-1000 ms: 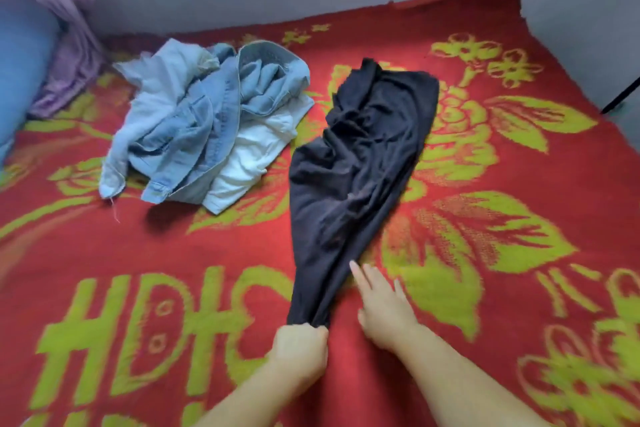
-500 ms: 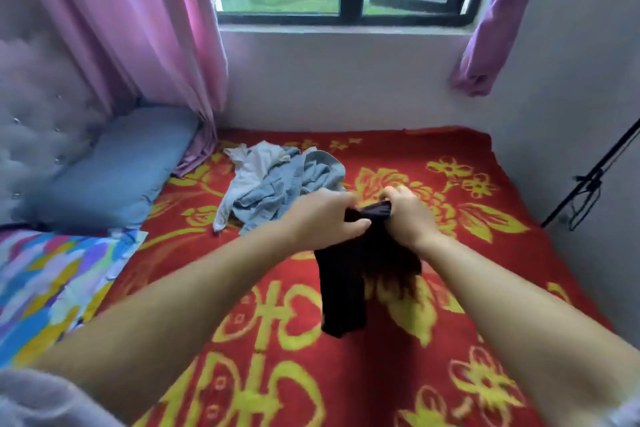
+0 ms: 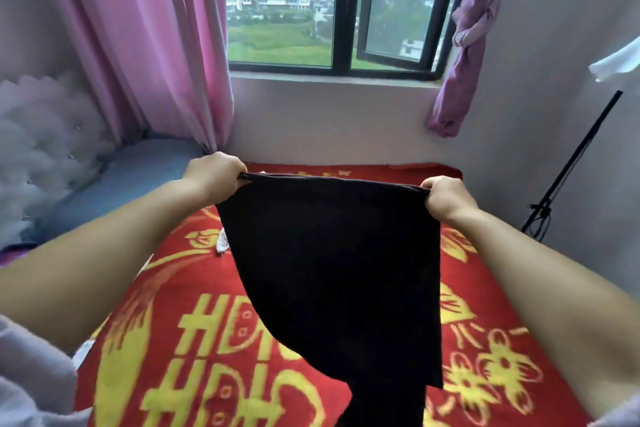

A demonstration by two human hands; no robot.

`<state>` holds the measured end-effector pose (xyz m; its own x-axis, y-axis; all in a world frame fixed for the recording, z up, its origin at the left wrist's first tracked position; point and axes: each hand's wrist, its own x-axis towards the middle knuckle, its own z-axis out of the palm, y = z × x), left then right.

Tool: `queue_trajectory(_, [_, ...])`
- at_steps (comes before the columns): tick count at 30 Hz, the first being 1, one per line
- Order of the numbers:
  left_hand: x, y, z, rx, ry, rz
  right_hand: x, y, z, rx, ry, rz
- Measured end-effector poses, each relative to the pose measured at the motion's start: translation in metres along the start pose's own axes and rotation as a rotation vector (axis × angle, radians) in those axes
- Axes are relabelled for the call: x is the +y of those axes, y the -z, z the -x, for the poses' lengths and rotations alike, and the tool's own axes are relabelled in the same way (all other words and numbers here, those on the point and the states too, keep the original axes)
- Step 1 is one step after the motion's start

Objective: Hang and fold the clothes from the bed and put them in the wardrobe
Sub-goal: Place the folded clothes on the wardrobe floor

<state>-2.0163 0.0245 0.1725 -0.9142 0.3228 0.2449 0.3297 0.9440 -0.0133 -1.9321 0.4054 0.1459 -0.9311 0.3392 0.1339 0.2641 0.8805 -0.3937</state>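
A black garment [image 3: 339, 270] hangs spread out in the air above the red and yellow bed cover [image 3: 166, 340]. My left hand [image 3: 214, 174] grips its top left corner and my right hand [image 3: 446, 198] grips its top right corner, pulling the top edge taut. The cloth hangs down to the bottom of the frame and hides the middle of the bed. Only a small white scrap of the other clothes [image 3: 221, 242] shows past its left edge; the rest of that pile is hidden.
A blue pillow [image 3: 138, 177] and a tufted headboard [image 3: 45, 149] lie at the left. Pink curtains [image 3: 156, 38] flank the window [image 3: 332, 10] behind the bed. A black stand [image 3: 568, 166] leans by the right wall.
Both hands have lifted the black garment off the bed and moved apart, spreading it wide. The view has tilted up toward the window.
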Motion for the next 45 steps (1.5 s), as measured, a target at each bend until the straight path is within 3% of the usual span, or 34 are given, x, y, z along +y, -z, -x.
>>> queue_trajectory(6, [-0.062, 0.005, 0.002, -0.023, 0.162, -0.082, 0.008, 0.031, 0.014, 0.065, -0.070, 0.047])
queue_trajectory(16, [-0.098, 0.039, -0.032, 0.040, 0.339, 0.048, 0.012, 0.091, 0.011, 0.170, -0.175, 0.075])
queue_trajectory(19, [-0.101, 0.045, -0.048, 0.161, 0.387, 0.223, 0.003, 0.104, 0.005, 0.199, -0.154, -0.012])
queue_trajectory(23, [-0.119, 0.043, -0.068, 0.421, 0.599, 0.725, -0.001, 0.126, -0.003, 0.228, -0.138, -0.144])
queue_trajectory(27, [-0.132, 0.043, -0.079, 0.438, 0.720, 0.888, -0.010, 0.140, -0.004, 0.206, -0.098, -0.202])
queue_trajectory(31, [-0.098, 0.047, -0.066, 0.232, 0.625, 0.821, -0.041, 0.141, 0.000, 0.010, -0.042, -0.334])
queue_trajectory(34, [-0.026, 0.060, -0.043, -0.059, 0.212, 0.760, -0.083, 0.137, -0.001, -0.083, 0.030, -0.505])
queue_trajectory(36, [0.041, 0.070, -0.018, -0.295, -0.108, 0.787, -0.112, 0.131, 0.001, -0.211, -0.008, -0.760])
queue_trajectory(38, [0.103, 0.074, 0.003, -0.436, -0.261, 0.907, -0.139, 0.124, 0.005, -0.354, -0.052, -0.962])
queue_trajectory(40, [0.144, 0.065, 0.007, -0.403, -0.243, 1.148, -0.157, 0.115, 0.009, -0.400, -0.067, -1.139])
queue_trajectory(42, [0.164, 0.058, 0.006, -0.215, -0.111, 1.290, -0.161, 0.108, 0.011, -0.375, -0.034, -1.318])
queue_trajectory(43, [0.167, 0.054, 0.004, -0.132, -0.032, 1.308, -0.156, 0.105, 0.011, -0.361, 0.018, -1.319])
queue_trajectory(45, [0.169, 0.044, 0.000, -0.019, 0.119, 1.353, -0.136, 0.101, 0.014, -0.307, 0.112, -1.086])
